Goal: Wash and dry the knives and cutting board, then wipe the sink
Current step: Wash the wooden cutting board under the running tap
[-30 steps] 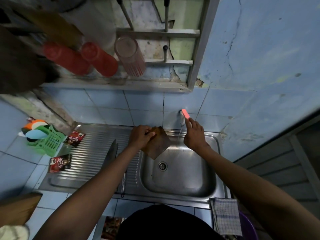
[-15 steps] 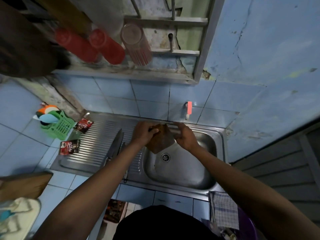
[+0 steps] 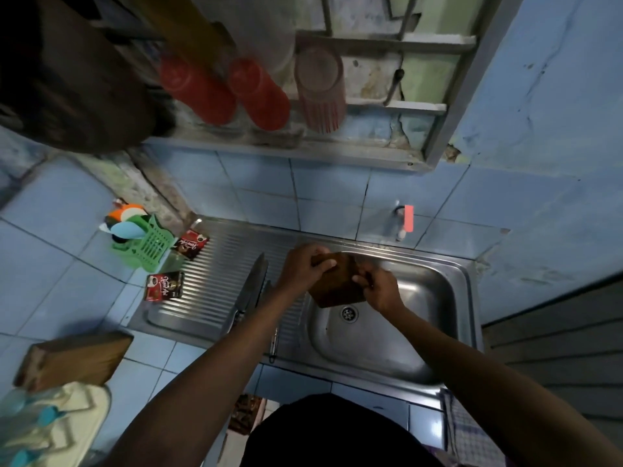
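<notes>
Head view: both hands meet over the back-left corner of the stainless steel sink basin (image 3: 435,318), at about 12 o'clock from the drain (image 3: 349,313). The left hand (image 3: 303,269) curls its fingers over the top-left edge of the small dark brown wooden cutting board (image 3: 338,286). The right hand (image 3: 379,289) holds the board's right edge, fingers bent against it. The board hangs tilted above the basin, clear of its floor.

At 9 o'clock from the board, the long steel-bladed knife (image 3: 251,291) lies on the ribbed steel draining surface (image 3: 205,284) of the desk, with a second, slimmer utensil (image 3: 274,335) just beside it, too dim to name. At 1 o'clock from the board, the wall tap with the pink handle (image 3: 406,220) shows no stream that I can make out.

By my judgement the task is in its early part: the board is in the washing step, whether being rubbed or rinsed I cannot tell. The knife looks set aside, washed or not unknown. Drying of everything and wiping the sink appear not yet done. The checked cloth (image 3: 467,433) lies at 5 o'clock, on the desk's front edge.
</notes>
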